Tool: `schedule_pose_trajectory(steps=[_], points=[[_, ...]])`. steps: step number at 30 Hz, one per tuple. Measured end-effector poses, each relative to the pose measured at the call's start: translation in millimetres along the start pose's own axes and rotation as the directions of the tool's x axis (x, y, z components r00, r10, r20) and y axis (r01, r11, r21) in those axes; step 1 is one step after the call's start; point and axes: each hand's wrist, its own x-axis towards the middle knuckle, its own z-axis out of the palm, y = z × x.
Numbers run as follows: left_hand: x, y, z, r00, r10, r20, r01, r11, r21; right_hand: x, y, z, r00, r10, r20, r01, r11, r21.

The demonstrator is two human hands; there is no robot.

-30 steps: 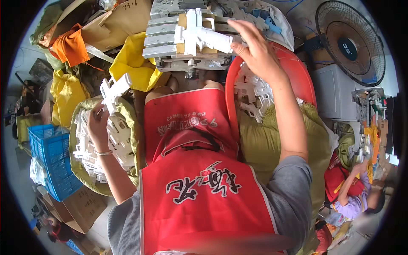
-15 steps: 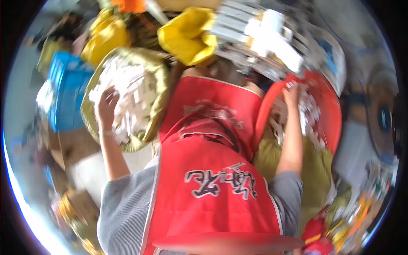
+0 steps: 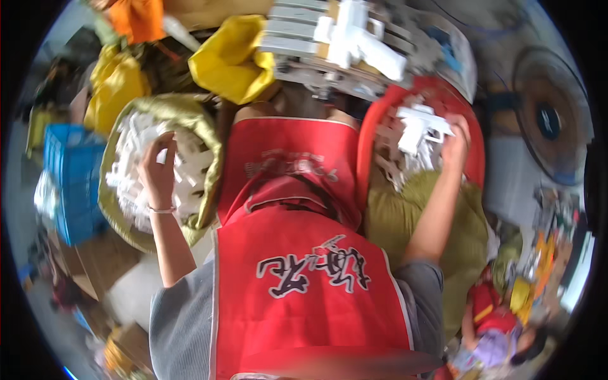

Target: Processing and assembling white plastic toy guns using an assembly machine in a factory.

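My right hand (image 3: 456,140) is closed on one end of a white toy pistol (image 3: 415,126), above the red tub (image 3: 476,149) on the right. More white pieces lie in that tub beneath it. On the left, my left hand (image 3: 156,170) reaches into an olive woven sack (image 3: 214,136) full of white plastic pieces (image 3: 130,149). Its fingers are bent and close together among the pieces; whatever they grip is hidden.
A slatted grey stand (image 3: 291,28) ahead bears white toy pistols (image 3: 354,41). Yellow bags (image 3: 234,60) and a blue crate (image 3: 73,183) stand at the left. An olive sack (image 3: 411,221) lies against the tub. A round fan (image 3: 550,120) stands far right; another person (image 3: 497,329) is behind at right.
My right hand has come out from the pieces, moved right and now shows a toy pistol. My left hand stays in the sack. The whole view has shifted.
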Motion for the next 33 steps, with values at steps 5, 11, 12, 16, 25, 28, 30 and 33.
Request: schedule_pose_trajectory(steps=[5,11,12,16,25,28,30,33], points=[[-6.0,98.7,90.5,0.741,0.264,0.617,0.236,0.758,-0.608,-56.9,-73.7,83.7,0.693,0.04,0.72,0.048,0.994,-0.102],[-12.6,155.6,114.4,0.47,0.462,0.752,0.488,0.574,-0.658,-106.0,-116.0,161.6,0.672,-0.199,0.713,0.438,0.884,-0.165],[-10.3,158.9,108.3,0.503,0.412,0.759,0.591,0.477,-0.651,-114.0,-116.9,166.2,0.782,-0.254,0.569,0.495,0.808,-0.319],[1.7,166.1,91.0,0.718,0.295,0.63,0.555,0.305,-0.774,-144.0,-133.5,164.6,0.676,-0.351,0.648,0.729,0.448,-0.518],[34.0,185.5,87.5,0.783,0.445,0.434,0.326,0.301,-0.896,-126.2,-113.2,151.5,0.648,-0.545,0.531,0.759,0.405,-0.51],[82.6,177.9,99.0,0.848,0.497,0.186,-0.386,0.818,-0.425,-103.4,-110.6,130.3,0.718,-0.539,0.44,0.681,0.415,-0.603],[109.6,180.6,112.0,0.78,0.622,0.072,-0.564,0.747,-0.351,-94.6,-109.9,123.0,0.78,-0.5,0.377,0.617,0.513,-0.597],[135.9,184.9,126.5,0.68,0.731,0.056,-0.685,0.661,-0.305,-82.2,-92.7,105.9,0.889,-0.372,0.267,0.458,0.718,-0.525]])
